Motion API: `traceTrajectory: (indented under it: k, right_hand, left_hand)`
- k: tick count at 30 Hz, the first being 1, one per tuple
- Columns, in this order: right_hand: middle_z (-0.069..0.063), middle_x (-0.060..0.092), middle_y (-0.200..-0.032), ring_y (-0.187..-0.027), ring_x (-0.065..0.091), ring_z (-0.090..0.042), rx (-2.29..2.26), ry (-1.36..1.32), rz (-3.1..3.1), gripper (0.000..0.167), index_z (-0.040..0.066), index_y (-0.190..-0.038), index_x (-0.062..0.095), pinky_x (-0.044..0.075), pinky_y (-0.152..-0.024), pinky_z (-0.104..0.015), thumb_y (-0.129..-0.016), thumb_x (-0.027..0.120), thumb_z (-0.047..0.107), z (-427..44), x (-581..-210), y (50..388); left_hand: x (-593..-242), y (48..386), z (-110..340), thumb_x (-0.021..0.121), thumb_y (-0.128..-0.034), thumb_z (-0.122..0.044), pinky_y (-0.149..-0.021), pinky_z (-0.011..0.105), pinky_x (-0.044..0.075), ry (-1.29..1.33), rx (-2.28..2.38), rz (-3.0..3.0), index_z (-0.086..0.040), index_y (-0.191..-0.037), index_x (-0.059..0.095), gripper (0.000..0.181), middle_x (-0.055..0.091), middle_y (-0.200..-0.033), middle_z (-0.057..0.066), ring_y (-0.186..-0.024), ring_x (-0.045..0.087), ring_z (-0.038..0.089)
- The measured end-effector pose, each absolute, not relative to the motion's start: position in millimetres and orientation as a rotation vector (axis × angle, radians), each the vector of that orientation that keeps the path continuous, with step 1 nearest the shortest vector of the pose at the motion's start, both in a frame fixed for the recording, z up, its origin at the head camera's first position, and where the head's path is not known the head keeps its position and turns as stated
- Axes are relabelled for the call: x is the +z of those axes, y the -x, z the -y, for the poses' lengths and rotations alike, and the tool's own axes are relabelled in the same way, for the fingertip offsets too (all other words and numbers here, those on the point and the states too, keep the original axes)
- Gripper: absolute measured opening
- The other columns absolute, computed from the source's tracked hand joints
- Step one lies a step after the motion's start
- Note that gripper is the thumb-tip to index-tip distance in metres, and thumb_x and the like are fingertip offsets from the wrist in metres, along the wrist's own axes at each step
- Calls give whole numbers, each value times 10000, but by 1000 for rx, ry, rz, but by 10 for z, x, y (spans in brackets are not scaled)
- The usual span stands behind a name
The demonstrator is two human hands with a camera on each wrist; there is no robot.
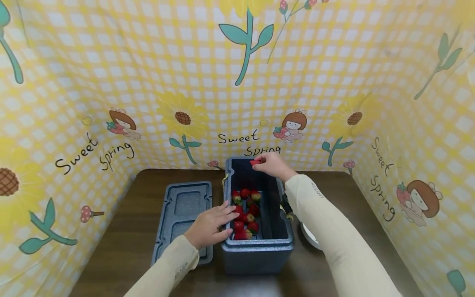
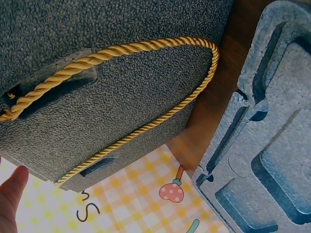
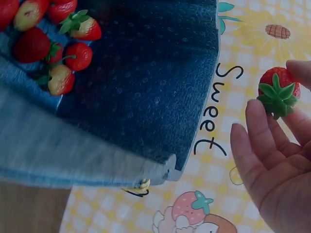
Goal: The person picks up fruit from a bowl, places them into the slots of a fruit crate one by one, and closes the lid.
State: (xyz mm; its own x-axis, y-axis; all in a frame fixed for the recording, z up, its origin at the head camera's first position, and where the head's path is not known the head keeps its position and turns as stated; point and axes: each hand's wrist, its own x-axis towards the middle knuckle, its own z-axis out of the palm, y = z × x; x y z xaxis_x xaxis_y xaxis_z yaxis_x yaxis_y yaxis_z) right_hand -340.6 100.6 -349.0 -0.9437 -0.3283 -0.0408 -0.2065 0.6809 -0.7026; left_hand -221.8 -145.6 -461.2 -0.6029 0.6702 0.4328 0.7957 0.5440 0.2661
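My right hand point(image 1: 274, 166) pinches a red strawberry point(image 3: 276, 92) with a green leafy cap between thumb and fingers, above the far end of a deep blue-grey foam box point(image 1: 257, 260). Several strawberries point(image 1: 254, 209) lie inside on the box floor, mostly along its left side and towards the near end. On the box's left rim rests my left hand point(image 1: 209, 225), its fingers extended over the edge. In the left wrist view, only a fingertip point(image 2: 13, 187) of that hand shows, beside the box wall.
The box's lid point(image 1: 189, 202) lies flat on the brown table point(image 1: 118, 247) to the left. A yellow twisted rope point(image 2: 146, 46) hangs along the box's side. Partly hidden under my right forearm is a white round dish point(image 1: 309, 237). Patterned cloth point(image 1: 241, 103) surrounds the table.
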Motion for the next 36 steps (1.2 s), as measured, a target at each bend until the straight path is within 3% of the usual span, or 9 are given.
traceTrajectory:
  k: [16,28,36]
  right_hand:
    - [-178,634,-1112,-927,573,-254,-1285,275,-2603,320,-40,-1159,649,467,-903,-383,-867,692,83,-917,-3747,3540]
    - [-134,673,-1028,-844,593,-219,-1167,203,-2664,310,-5,-1113,684,505,-794,-341,-837,720,133,-817,-3989,3516]
    - [-113,682,-997,-815,620,-199,-1169,174,-2647,296,-4,-1098,686,518,-793,-343,-838,720,132,-793,-4082,3518]
  left_hand:
    - [-4555,2214,1457,580,-904,-283,-974,486,439,1219,-659,2578,-75,-1285,622,436,561,-1341,108,-1287,469,296]
    - [-4581,2221,1457,604,-885,-295,-957,500,448,1235,-663,2537,-84,-1275,632,444,573,-1327,106,-1271,485,301]
    - [-4560,2232,1457,598,-884,-259,-985,530,416,1247,-628,2560,-74,-1278,627,437,578,-1320,117,-1267,489,312]
